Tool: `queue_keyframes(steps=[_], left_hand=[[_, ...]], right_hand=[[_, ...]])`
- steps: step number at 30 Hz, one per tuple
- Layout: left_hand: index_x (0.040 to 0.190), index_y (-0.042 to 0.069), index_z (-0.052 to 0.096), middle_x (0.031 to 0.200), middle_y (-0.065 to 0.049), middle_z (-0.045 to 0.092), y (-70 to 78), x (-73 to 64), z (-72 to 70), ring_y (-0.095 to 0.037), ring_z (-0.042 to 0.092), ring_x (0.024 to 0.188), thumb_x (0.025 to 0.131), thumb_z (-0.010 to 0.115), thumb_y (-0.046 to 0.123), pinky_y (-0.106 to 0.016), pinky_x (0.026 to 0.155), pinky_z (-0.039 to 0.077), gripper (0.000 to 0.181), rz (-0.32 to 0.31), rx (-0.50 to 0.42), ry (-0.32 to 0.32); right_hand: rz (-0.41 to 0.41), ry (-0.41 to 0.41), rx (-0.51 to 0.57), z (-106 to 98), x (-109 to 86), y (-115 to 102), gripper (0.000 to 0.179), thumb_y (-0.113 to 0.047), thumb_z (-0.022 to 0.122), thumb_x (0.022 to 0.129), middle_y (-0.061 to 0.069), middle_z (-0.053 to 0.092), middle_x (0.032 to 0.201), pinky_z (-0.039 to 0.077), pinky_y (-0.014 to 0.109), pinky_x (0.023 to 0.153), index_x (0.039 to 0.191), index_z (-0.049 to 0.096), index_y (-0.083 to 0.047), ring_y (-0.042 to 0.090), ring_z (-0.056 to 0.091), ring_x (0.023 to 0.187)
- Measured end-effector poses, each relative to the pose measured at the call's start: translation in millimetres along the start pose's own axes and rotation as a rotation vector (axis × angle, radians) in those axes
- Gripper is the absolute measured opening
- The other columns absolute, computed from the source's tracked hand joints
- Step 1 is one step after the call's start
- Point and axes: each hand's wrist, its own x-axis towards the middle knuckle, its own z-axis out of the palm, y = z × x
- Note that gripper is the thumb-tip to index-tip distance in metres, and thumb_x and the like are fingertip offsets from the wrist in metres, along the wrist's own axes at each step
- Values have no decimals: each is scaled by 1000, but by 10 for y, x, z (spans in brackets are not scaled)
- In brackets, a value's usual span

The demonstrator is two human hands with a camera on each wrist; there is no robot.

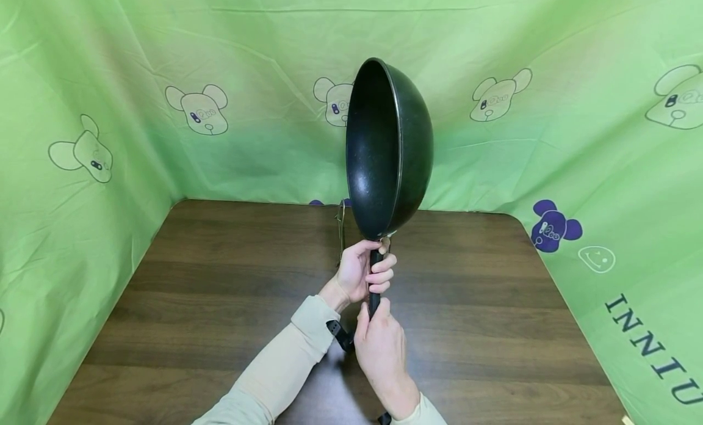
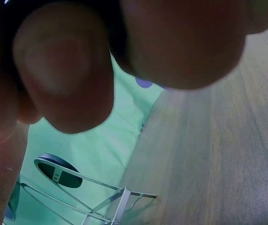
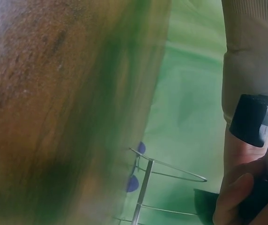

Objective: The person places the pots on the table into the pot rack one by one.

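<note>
A black wok [image 1: 415,145] is held up over the table, tilted on edge with its dark hollow facing left and its handle pointing down. My left hand [image 1: 351,273] grips the handle [image 1: 374,303] just below the pan, fingers curled round it. Lower down, my right hand [image 1: 382,347] holds the end of the same handle. Behind the wok stands a metal wire rack [image 2: 122,202], mostly hidden in the head view. Blurred fingers [image 2: 72,70] fill the top of the left wrist view.
The brown wood-grain table [image 1: 230,254] spreads below the hands. A green cloth [image 1: 263,150] with printed bear heads hangs around its back and sides. A dark wrist strap [image 3: 253,119] sits at a pale sleeve cuff.
</note>
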Motion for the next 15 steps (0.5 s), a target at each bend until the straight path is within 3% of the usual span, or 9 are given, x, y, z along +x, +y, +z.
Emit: queue_keyframes(steps=[15], left_hand=[[84, 18, 44, 60, 7, 37, -2, -57, -37, -3, 32, 41, 99, 23, 23, -15, 38, 31, 26, 10, -8, 22]], right_hand=[[-7, -30, -14, 22, -17, -9, 20, -11, 65, 95, 12, 52, 57, 39, 47, 39, 88, 48, -2, 36, 56, 46]])
